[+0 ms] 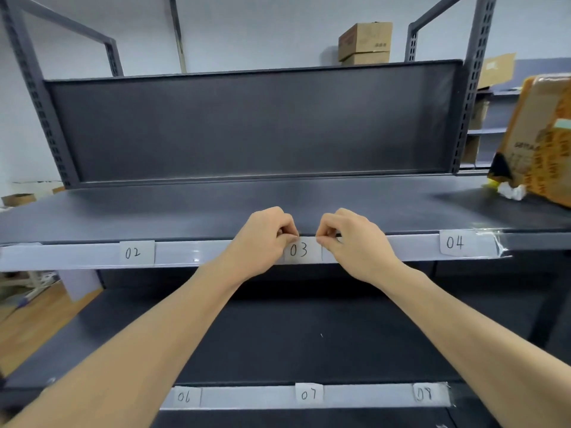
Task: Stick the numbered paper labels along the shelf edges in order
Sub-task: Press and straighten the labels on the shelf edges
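Risk: a crooked set of the white handwritten paper label 03 [299, 250] is judged possible if one top corner is pressed down before the other.
Left hand [262, 239]: fingers curled, top left corner pinched.
Right hand [352, 239]: fingers curled, top right corner pinched.
Label position: held against the pale strip [216, 253] on the grey metal shelf edge [531, 240], between label 02 [137, 252] and label 04 [455, 243].

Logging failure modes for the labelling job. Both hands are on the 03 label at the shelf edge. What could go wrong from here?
1. The left hand and right hand pinch the 03 label at its upper corners; uneven pressing could leave it tilted or creased.
2. The 04 label sits higher on the white edge strip than the 02 label, so the row may end uneven.
3. The clear tape past 04 looks crumpled and could peel.
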